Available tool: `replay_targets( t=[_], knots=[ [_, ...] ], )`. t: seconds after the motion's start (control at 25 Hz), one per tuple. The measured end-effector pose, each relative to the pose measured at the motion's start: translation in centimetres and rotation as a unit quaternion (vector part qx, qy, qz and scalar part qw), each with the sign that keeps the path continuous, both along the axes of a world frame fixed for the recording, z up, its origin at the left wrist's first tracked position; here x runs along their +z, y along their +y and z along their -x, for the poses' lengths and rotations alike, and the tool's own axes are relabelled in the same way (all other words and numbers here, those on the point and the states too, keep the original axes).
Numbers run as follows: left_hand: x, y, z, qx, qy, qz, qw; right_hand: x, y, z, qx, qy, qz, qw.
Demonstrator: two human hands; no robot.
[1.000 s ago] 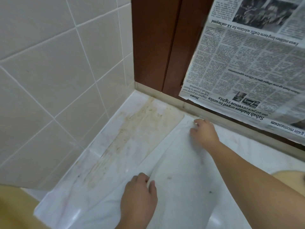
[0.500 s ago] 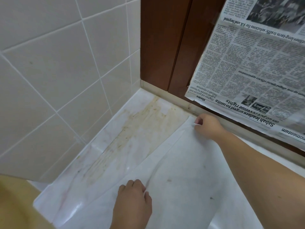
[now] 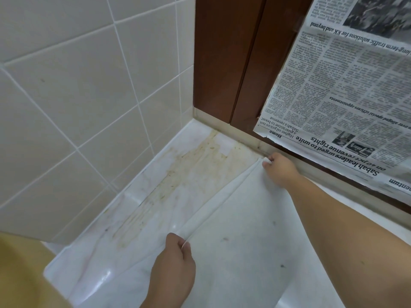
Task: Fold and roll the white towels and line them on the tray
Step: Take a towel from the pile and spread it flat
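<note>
White towel [image 3: 244, 236] lies spread on the stained marble counter [image 3: 178, 178] by the tiled wall, its folded left edge pinched at the near end by the left hand [image 3: 173, 261] and at the far corner by the right hand [image 3: 280, 167], fingers curled.

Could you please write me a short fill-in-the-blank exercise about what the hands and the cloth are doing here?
1. Both hands pinch the folded edge of the thin white ____ spread on the pale marble counter.
2. The right hand grips the cloth's ____ corner, near the brown wooden frame.
3. The left hand holds the ____ end of the same edge.
4. The printed newspaper hangs ____ down.

Missing words: towel; far; near; upside
</note>
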State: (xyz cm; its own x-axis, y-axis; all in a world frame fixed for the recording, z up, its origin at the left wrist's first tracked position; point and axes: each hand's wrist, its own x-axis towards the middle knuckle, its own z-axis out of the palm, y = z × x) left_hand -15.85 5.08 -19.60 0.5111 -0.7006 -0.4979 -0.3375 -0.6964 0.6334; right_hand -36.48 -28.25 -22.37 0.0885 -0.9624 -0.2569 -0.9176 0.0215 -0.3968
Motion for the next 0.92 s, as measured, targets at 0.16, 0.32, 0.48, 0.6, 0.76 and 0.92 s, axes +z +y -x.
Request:
replay_targets(
  t=[0.16,0.32,0.48,0.6,0.76,0.92],
  knots=[
    [0.0,-1.0,-0.3,0.003,-0.010,-0.026,1.000,-0.7,-0.1,-0.9,0.004,0.035,0.004,0.999],
    [0.3,-1.2,-0.2,0.001,-0.027,-0.022,0.999,-0.9,-0.2,-1.5,-0.004,0.057,-0.001,0.998],
    [0.0,-1.1,0.1,-0.002,-0.037,-0.023,0.999,-1.1,0.6,-1.9,-0.028,0.055,0.054,0.997],
    [0.1,-0.2,0.3,-0.017,-0.040,-0.012,0.999,-1.6,2.6,-3.0,-0.029,0.084,0.164,0.982],
    [0.1,1.5,0.1,-0.069,-0.075,0.012,0.995,-2.0,4.1,-4.2,0.001,0.209,0.225,0.952],
    [0.6,3.3,-0.7,-0.113,-0.096,0.019,0.989,-1.4,4.7,-4.0,0.026,0.134,0.167,0.976]
  ],
)
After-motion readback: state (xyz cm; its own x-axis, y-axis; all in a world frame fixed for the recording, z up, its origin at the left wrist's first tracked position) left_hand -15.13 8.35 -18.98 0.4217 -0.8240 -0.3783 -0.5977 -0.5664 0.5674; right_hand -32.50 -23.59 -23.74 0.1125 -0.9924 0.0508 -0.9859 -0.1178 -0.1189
